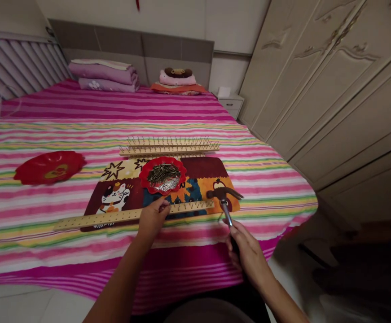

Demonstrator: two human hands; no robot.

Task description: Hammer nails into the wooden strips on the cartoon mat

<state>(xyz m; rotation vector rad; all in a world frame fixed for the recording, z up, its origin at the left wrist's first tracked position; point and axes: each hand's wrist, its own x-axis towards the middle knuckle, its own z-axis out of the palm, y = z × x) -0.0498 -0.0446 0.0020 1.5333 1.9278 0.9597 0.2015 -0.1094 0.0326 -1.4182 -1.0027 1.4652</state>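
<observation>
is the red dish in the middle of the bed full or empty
Full: the red scalloped dish holds a heap of loose nails that covers most of its base, leaving mainly the rim showing.

Logged from my remote station: a cream panelled wardrobe (319,89) stands right of the right hand (247,253). Far beyond both hands, a grey padded headboard (131,49) meets a pale wall (235,27), with a white bedside cabinet (230,105) beside it. A tiled floor (13,305) lies left of the left hand (153,217).

Two hands (153,218), one claw hammer (224,194), three wooden strips (131,216) studded with nails (168,141), two red scalloped dishes (50,167), one bed (195,112), one wardrobe (316,89), one nightstand (230,104).
</observation>
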